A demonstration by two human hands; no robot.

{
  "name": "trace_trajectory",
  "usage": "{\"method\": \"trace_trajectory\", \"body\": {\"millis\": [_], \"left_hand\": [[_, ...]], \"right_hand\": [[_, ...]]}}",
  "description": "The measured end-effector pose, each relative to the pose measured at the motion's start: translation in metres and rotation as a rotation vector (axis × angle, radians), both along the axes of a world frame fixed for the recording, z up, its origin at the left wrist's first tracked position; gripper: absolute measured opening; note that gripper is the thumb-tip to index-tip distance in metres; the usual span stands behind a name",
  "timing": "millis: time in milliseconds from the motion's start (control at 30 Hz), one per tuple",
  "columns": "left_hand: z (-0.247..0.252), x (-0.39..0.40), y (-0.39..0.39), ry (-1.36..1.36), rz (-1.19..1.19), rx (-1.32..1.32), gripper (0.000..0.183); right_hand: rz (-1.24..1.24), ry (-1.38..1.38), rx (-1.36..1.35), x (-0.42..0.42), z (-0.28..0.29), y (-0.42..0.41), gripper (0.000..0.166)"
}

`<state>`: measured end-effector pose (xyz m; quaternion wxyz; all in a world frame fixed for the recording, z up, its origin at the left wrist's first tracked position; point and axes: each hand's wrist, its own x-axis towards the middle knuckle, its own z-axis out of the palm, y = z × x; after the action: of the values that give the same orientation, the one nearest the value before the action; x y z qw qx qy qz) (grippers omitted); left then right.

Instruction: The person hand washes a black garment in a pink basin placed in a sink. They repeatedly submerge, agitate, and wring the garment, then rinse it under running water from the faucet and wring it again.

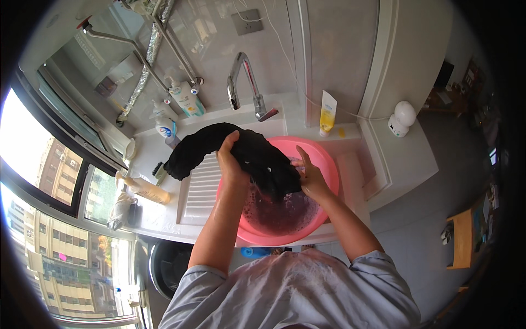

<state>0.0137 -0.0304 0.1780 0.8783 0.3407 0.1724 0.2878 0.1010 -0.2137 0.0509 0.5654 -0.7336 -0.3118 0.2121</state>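
A wet black cloth garment (263, 164) is held up over a pink plastic basin (326, 164), its left end draping over the ribbed washboard (203, 185) of the sink. My left hand (232, 162) grips the garment near its middle, thumb on top. At the garment's right end, my right hand (310, 177) touches the cloth; its index finger points up, and the other fingers are partly hidden. Dark sudsy water (283, 216) fills the basin's lower part. Beyond it stands a chrome faucet (257, 94).
Left on the counter are a scrub brush (159, 172), a pump bottle (150, 191), a blue-and-white bottle (165, 128) and a large pump bottle (187, 98). A yellow-and-white tube (328, 113) stands behind the basin; a white device (400, 119) sits at right. A black bucket (170, 265) is below.
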Motion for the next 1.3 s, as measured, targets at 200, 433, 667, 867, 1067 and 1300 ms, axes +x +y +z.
{"method": "trace_trajectory", "body": {"millis": [200, 433, 667, 867, 1067, 1300], "left_hand": [[0.014, 0.003, -0.001, -0.043, 0.100, -0.119, 0.026], [-0.017, 0.013, -0.015, -0.003, 0.207, -0.182, 0.032], [-0.052, 0.006, -0.038, -0.010, 0.296, -0.032, 0.027], [-0.056, -0.019, -0.055, 0.039, 0.250, 0.480, 0.040], [-0.042, -0.032, -0.046, 0.102, 0.058, 0.927, 0.040], [-0.003, -0.048, -0.031, 0.206, -0.127, 1.643, 0.047]], "right_hand": [[0.232, 0.044, 0.446, -0.022, 0.028, 0.030, 0.085], [-0.110, -0.127, 0.515, -0.038, 0.017, 0.061, 0.052], [-0.441, 0.807, 1.191, -0.039, 0.033, 0.098, 0.032], [-0.134, 1.082, 1.286, -0.022, 0.050, 0.088, 0.021], [0.076, 1.149, 1.089, -0.013, 0.040, 0.083, 0.021], [0.212, 1.354, 0.799, -0.020, 0.048, 0.066, 0.025]]}}
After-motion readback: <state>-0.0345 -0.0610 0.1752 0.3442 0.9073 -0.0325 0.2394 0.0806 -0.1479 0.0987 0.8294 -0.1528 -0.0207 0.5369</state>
